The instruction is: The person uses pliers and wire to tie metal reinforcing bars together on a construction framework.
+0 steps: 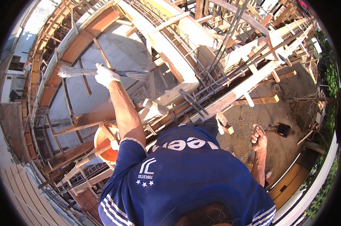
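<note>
My left hand point(106, 76), in a white glove, is stretched out ahead and to the left. It is closed around the middle of a bundle of thin steel tie wires point(73, 71), whose loose ends fan out on both sides. My right hand point(259, 139) is bare and raised at the right, its fingers curled together. Whatever it may hold is too small to make out. Between my arms, bent steel bars point(193, 102) lie on a rebar cage point(212, 88) that runs along wooden formwork point(240, 90).
An orange bucket point(104, 145) is beside my left forearm. Wooden boards point(74, 124) and struts cross the left side. Curved formwork point(99, 26) arches at the far left. Far below on the right, a person point(283, 130) is on the sandy ground point(245, 124).
</note>
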`<state>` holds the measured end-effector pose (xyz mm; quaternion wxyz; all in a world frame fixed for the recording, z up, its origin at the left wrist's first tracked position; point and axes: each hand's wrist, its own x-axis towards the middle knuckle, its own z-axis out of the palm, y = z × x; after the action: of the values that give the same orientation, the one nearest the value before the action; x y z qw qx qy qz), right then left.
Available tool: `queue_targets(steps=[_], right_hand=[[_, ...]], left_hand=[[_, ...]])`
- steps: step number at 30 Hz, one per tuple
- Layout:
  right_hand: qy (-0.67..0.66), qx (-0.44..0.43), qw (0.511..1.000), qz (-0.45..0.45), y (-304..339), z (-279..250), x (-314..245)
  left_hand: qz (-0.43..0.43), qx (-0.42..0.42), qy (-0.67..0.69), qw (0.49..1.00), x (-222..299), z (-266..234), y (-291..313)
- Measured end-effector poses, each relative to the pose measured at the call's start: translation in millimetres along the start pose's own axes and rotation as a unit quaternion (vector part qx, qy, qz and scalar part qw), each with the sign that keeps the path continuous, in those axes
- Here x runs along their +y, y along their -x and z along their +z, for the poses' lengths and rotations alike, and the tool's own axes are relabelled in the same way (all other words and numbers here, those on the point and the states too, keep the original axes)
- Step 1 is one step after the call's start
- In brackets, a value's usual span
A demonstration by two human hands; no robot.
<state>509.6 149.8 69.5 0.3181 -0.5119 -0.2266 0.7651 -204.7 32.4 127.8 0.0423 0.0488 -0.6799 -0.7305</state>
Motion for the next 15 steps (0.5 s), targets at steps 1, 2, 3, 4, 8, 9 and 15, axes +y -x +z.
queue_targets(steps=[1,2,3,4,8,9,15], right_hand=[[-0.055,-0.013,0.998,0.002,12,-18,4],[-0.106,-0.035,0.994,0.005,17,-28,6],[-0.096,-0.009,0.995,-0.007,17,-30,6],[-0.083,0.02,0.996,-0.02,23,-26,2],[-0.115,-0.001,0.992,-0.057,64,-39,-10],[-0.107,-0.027,0.992,-0.057,69,-46,-15],[-0.079,0.062,0.991,-0.084,132,-41,-30]], left_hand=[[-0.006,-0.025,-0.032,0.999,6,25,23],[0.024,-0.069,-0.085,0.994,-2,43,33],[0.05,-0.111,-0.162,0.979,-21,56,26],[0.12,-0.17,-0.267,0.941,-43,72,16],[0.127,-0.391,-0.371,0.833,-47,170,105],[0.249,-0.379,-0.42,0.786,-103,190,78],[0.233,-0.518,-0.525,0.633,-143,295,132]])
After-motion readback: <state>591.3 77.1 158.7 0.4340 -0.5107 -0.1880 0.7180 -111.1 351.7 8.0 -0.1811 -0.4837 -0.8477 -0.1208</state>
